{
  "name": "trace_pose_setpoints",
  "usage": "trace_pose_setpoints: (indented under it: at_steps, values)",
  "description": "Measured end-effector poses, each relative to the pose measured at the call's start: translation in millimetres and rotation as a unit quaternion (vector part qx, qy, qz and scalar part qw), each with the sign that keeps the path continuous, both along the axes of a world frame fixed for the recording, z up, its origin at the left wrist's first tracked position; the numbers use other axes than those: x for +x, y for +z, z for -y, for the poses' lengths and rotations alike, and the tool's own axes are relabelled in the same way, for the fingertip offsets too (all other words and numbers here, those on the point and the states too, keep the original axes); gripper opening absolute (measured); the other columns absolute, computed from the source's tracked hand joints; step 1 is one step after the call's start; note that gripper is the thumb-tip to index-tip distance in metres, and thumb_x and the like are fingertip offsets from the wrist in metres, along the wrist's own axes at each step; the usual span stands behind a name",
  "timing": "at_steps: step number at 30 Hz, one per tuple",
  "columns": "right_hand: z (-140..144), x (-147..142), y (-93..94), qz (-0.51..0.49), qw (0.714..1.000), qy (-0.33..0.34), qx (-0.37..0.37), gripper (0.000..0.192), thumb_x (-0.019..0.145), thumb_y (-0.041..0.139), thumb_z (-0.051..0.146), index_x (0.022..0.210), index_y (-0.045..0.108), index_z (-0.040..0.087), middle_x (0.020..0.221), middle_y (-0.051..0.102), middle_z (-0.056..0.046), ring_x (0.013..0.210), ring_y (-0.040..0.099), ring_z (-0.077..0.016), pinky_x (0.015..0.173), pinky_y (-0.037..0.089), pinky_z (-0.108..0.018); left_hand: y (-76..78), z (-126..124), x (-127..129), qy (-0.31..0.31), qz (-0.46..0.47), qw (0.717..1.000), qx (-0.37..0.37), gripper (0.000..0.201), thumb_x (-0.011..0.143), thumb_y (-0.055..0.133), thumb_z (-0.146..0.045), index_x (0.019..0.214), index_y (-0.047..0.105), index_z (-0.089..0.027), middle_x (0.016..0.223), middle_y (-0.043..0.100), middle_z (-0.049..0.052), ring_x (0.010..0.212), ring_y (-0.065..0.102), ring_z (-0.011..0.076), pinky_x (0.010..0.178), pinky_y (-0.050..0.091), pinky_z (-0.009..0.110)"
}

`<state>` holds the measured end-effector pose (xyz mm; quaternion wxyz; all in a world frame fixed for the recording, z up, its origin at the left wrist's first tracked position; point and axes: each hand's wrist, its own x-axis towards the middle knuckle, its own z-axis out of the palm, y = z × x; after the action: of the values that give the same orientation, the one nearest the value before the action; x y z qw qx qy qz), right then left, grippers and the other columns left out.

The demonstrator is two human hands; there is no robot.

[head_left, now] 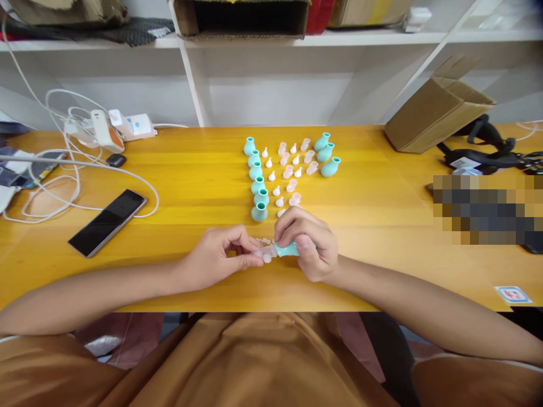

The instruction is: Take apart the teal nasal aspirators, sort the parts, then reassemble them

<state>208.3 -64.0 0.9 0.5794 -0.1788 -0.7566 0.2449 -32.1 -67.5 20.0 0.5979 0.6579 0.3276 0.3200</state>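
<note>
My left hand [220, 257] pinches a translucent pale plastic piece [266, 252] between thumb and fingers. Wrapped in my right hand [313, 243] is a teal vase-shaped piece [287, 249], its mouth end pointing left. The two pieces meet between my hands; whether one sits inside the other I cannot tell. Just beyond stands a column of teal vase-shaped pieces [259, 212]. To its right are small white bulb-shaped pieces [272, 176] and translucent pink pieces [288, 172]. Three more teal vase-shaped pieces [330, 167] lie tilted farther right. A few small translucent discs [265, 241] show behind my fingers.
A phone [107, 223] lies on the wooden table [190, 192] at left, near tangled white cables [76, 169] and a power strip [106, 130]. A cardboard box [436, 113] leans at back right. White shelving [339, 38] rises behind, and a sticker [513, 294] marks the right front edge.
</note>
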Motion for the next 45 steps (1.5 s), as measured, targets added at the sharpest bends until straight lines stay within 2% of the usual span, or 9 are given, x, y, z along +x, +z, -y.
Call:
trace_pose_setpoints:
  at_steps: [3, 10, 15, 27, 34, 37, 40, 42, 45]
  values:
    - [-0.5, 0.0, -0.9, -0.001, 1.0, -0.002, -0.004, 0.031, 0.115, 0.046, 0.028, 0.095, 0.068, 0.02, 0.091, 0.067, -0.009, 0.08, 0.064, -0.0205, 0.07, 0.053, -0.037, 2.2, -2.0, -2.1, 0.006, -0.036, 0.997, 0.068, 0.021, 0.092, 0.089, -0.036, 0.091, 0.075, -0.02, 0.1, 0.089, 0.005, 0.107, 0.085, 0.0238, 0.092, 0.067, 0.034]
    - [-2.5, 0.1, -3.2, 0.006, 1.0, -0.004, -0.01, 0.032, 0.116, 0.045, 0.029, 0.095, 0.068, 0.019, 0.093, 0.066, -0.009, 0.082, 0.063, -0.0206, 0.072, 0.052, -0.038, 6.6, -5.7, -5.5, -0.002, -0.095, 0.966, 0.241, 0.01, 0.098, 0.084, -0.03, 0.099, 0.077, -0.022, 0.105, 0.089, 0.002, 0.098, 0.086, 0.0191, 0.085, 0.066, 0.028]
    - [-3.1, -0.8, -4.0, 0.008, 1.0, -0.009, -0.012, 0.033, 0.117, 0.043, 0.03, 0.096, 0.067, 0.02, 0.093, 0.066, -0.008, 0.083, 0.063, -0.0211, 0.073, 0.052, -0.038, 6.8, -5.9, -7.3, -0.004, -0.111, 0.946, 0.306, 0.008, 0.1, 0.081, -0.026, 0.099, 0.075, -0.022, 0.112, 0.088, 0.001, 0.1, 0.085, 0.0173, 0.086, 0.066, 0.026]
    - [-5.8, -0.6, -4.9, 0.029, 0.999, -0.016, 0.0, 0.032, 0.117, 0.042, 0.038, 0.107, 0.068, 0.023, 0.1, 0.065, -0.009, 0.091, 0.065, -0.0246, 0.079, 0.054, -0.043, 16.6, -4.5, -6.3, 0.016, -0.134, 0.963, 0.233, 0.013, 0.102, 0.078, -0.036, 0.093, 0.075, -0.027, 0.114, 0.088, 0.003, 0.103, 0.084, 0.0236, 0.092, 0.064, 0.036]
    - [-22.4, 18.8, 8.8, 0.095, 0.994, -0.041, 0.027, 0.039, 0.116, 0.036, 0.054, 0.124, 0.061, 0.026, 0.116, 0.065, -0.013, 0.109, 0.064, -0.031, 0.093, 0.055, -0.053, 13.6, -22.1, -11.2, 0.037, -0.117, 0.949, 0.29, 0.012, 0.102, 0.078, -0.038, 0.108, 0.078, -0.027, 0.11, 0.086, 0.004, 0.1, 0.08, 0.0207, 0.089, 0.061, 0.034]
    - [-27.0, 21.9, 10.5, 0.123, 0.991, -0.044, 0.037, 0.038, 0.116, 0.035, 0.053, 0.12, 0.061, 0.025, 0.119, 0.065, -0.013, 0.112, 0.063, -0.0306, 0.097, 0.054, -0.054, 13.7, -30.1, -13.4, 0.08, -0.108, 0.943, 0.305, 0.016, 0.1, 0.08, -0.039, 0.109, 0.077, -0.026, 0.106, 0.085, 0.004, 0.096, 0.079, 0.0192, 0.087, 0.061, 0.032]
    - [-29.6, 21.9, 9.8, 0.118, 0.99, -0.062, 0.043, 0.036, 0.117, 0.034, 0.047, 0.12, 0.062, 0.025, 0.117, 0.065, -0.013, 0.111, 0.064, -0.0301, 0.097, 0.053, -0.053, 19.0, -43.6, -16.9, 0.133, -0.06, 0.953, 0.267, 0.027, 0.096, 0.083, -0.04, 0.116, 0.071, -0.025, 0.106, 0.083, 0.004, 0.096, 0.08, 0.0193, 0.089, 0.063, 0.033]
    - [-31.0, 21.8, 9.0, 0.113, 0.99, -0.07, 0.042, 0.033, 0.117, 0.035, 0.043, 0.121, 0.062, 0.025, 0.116, 0.066, -0.013, 0.111, 0.064, -0.0301, 0.097, 0.053, -0.053, 26.3, -59.3, -20.6, 0.166, -0.027, 0.958, 0.23, 0.034, 0.095, 0.083, -0.039, 0.12, 0.065, -0.025, 0.107, 0.083, 0.005, 0.101, 0.081, 0.0213, 0.092, 0.064, 0.036]
    - [-32.8, 22.3, 8.5, 0.113, 0.989, -0.074, 0.051, 0.03, 0.117, 0.037, 0.039, 0.122, 0.063, 0.025, 0.116, 0.066, -0.013, 0.111, 0.064, -0.0301, 0.097, 0.053, -0.053, 38.2, -94.5, -27.6, 0.235, -0.018, 0.942, 0.24, 0.031, 0.091, 0.083, -0.033, 0.112, 0.063, -0.022, 0.107, 0.082, 0.006, 0.103, 0.08, 0.0219, 0.09, 0.064, 0.035]
